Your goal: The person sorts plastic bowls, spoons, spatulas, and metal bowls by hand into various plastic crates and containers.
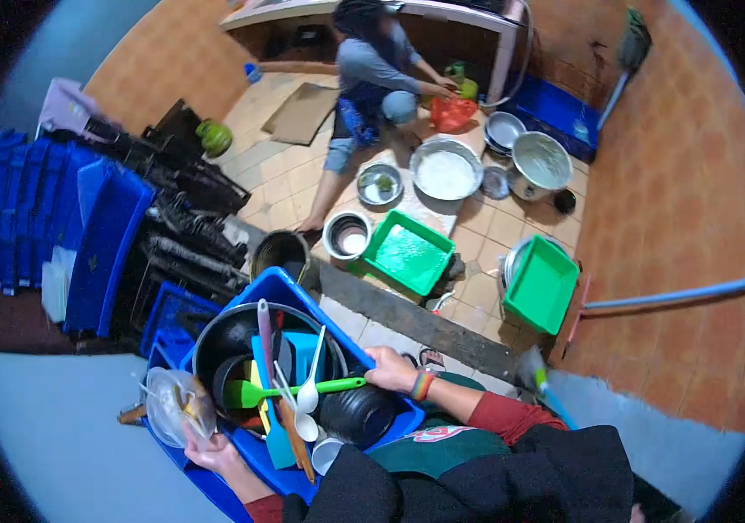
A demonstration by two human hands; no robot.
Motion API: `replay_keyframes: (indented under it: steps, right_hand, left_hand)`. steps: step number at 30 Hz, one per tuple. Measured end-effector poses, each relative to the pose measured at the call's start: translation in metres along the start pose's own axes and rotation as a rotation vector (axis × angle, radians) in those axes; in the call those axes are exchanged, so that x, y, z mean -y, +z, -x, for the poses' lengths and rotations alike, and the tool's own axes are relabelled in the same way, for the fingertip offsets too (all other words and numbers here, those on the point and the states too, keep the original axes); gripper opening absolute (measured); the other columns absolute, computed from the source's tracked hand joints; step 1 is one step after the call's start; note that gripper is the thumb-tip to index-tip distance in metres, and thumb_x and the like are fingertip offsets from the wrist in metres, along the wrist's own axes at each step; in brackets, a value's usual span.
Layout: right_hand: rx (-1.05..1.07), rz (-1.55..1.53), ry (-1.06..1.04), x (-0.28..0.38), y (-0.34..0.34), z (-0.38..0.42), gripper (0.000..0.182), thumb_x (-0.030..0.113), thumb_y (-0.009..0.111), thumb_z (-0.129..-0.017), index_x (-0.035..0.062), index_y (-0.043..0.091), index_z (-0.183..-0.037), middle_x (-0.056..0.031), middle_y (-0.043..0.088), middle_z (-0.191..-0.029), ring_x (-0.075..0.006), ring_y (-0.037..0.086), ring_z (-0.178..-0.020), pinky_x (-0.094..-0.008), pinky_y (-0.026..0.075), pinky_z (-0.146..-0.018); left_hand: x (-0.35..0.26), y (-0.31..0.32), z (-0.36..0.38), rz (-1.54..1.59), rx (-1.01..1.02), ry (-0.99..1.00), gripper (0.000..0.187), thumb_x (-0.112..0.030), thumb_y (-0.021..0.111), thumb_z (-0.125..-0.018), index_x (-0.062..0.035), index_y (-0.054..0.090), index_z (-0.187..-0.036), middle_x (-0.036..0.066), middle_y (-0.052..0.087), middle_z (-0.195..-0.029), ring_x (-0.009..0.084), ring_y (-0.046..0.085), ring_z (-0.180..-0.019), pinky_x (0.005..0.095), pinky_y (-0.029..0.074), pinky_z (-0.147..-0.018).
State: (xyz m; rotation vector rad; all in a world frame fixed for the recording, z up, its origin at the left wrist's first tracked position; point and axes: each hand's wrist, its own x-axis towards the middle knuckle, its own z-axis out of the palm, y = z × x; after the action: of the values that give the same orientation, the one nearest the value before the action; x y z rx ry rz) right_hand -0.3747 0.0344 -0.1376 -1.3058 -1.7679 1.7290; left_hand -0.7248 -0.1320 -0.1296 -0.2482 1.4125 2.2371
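Loaded blue crate (275,284) — between both hands.
Right hand (388,368) grips its right rim; left hand (214,455), left edge, touches clear plastic container (174,403), grip undetermined — bare floor (345,321) beyond right rim.

Two white plastic spoons (307,399) (305,427), one lime-green plastic spatula (255,394) and one purple-handled utensil (264,329) can be counted. There are two green rectangular plastic trays (407,251) (542,283), one red plastic bag (452,115) and one brown cardboard sheet (299,113).

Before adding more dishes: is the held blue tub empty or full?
Quite full: the blue tub holds a dark pot, green spatula, white spoons.
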Motion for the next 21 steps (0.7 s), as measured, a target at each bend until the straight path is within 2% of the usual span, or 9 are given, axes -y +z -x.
replay_keyframes:
  steps: [1,3,5,8,10,13,17,21]
  right_hand:
    - [0.017,-0.007,-0.018,-0.003,-0.001,-0.004,0.02,0.004,0.054,-0.061,0.0017,0.056,-0.081,-0.0012,0.051,-0.06,-0.0093,0.047,-0.057,-0.0267,0.04,-0.055]
    - [0.073,0.055,0.0,-0.002,-0.002,-0.012,0.022,0.004,0.054,-0.061,0.0019,0.057,-0.083,-0.0012,0.052,-0.06,-0.009,0.046,-0.056,-0.0265,0.04,-0.054]
    - [0.126,0.151,-0.004,0.02,-0.022,-0.016,0.024,0.004,0.055,-0.061,0.0018,0.057,-0.084,-0.0003,0.051,-0.058,-0.008,0.045,-0.055,-0.0252,0.038,-0.052]
    - [0.167,0.026,-0.08,0.009,-0.017,-0.036,0.022,0.003,0.054,-0.061,0.0013,0.056,-0.082,0.0011,0.049,-0.058,-0.0076,0.043,-0.054,-0.0244,0.037,-0.052]
    - [0.241,-0.003,-0.041,0.008,-0.015,-0.046,0.021,0.003,0.053,-0.061,0.001,0.056,-0.081,0.0025,0.049,-0.059,-0.007,0.043,-0.055,-0.0237,0.037,-0.052]
    - [0.275,-0.027,-0.071,0.012,-0.021,-0.049,0.022,0.006,0.054,-0.06,0.0007,0.056,-0.082,-0.0018,0.05,-0.058,-0.0106,0.046,-0.056,-0.0284,0.038,-0.052]
    - [0.262,-0.218,-0.025,0.01,-0.013,-0.041,0.027,0.001,0.051,-0.063,0.0011,0.058,-0.089,0.0033,0.055,-0.069,-0.0065,0.047,-0.061,-0.0233,0.04,-0.056]
    - [0.283,-0.132,-0.043,-0.002,-0.019,-0.037,0.026,0.001,0.052,-0.063,0.0025,0.058,-0.088,0.0044,0.053,-0.068,-0.0061,0.046,-0.06,-0.0217,0.039,-0.056]
  left_hand:
    - [0.0,0.001,0.005,0.05,-0.025,0.002,0.055,-0.033,0.032,-0.079,-0.0042,0.044,-0.124,0.011,0.052,-0.116,0.0191,0.048,-0.085,0.0279,0.034,-0.062]
    - [0.001,0.004,0.016,0.11,-0.068,0.009,0.055,-0.034,0.031,-0.079,-0.0061,0.045,-0.123,0.009,0.057,-0.109,0.01,0.049,-0.06,0.0208,0.027,-0.037]
    - [-0.008,0.017,0.044,0.037,-0.049,0.054,0.059,-0.032,0.031,-0.078,-0.0017,0.038,-0.127,0.014,0.043,-0.127,0.03,0.043,-0.114,0.0407,0.037,-0.092]
    - [-0.002,0.019,0.057,0.153,-0.05,0.106,0.059,-0.034,0.032,-0.077,-0.0032,0.037,-0.128,0.013,0.043,-0.127,0.03,0.042,-0.115,0.0403,0.037,-0.092]
    - [-0.001,0.019,0.057,0.189,-0.075,0.132,0.058,-0.033,0.031,-0.078,-0.004,0.039,-0.128,0.013,0.043,-0.127,0.0303,0.041,-0.115,0.0404,0.036,-0.092]
    - [-0.002,0.022,0.067,0.202,-0.096,0.185,0.056,-0.032,0.031,-0.079,-0.0043,0.039,-0.127,0.013,0.043,-0.127,0.0299,0.041,-0.115,0.0402,0.036,-0.091]
    - [0.004,0.021,0.065,0.187,-0.055,0.205,0.058,-0.032,0.029,-0.079,-0.0031,0.036,-0.129,0.013,0.042,-0.128,0.0295,0.04,-0.117,0.0407,0.036,-0.093]
    - [0.005,0.027,0.062,0.296,0.072,0.201,0.059,-0.033,0.027,-0.08,-0.0022,0.033,-0.13,0.013,0.04,-0.13,0.0306,0.038,-0.118,0.0434,0.035,-0.094]
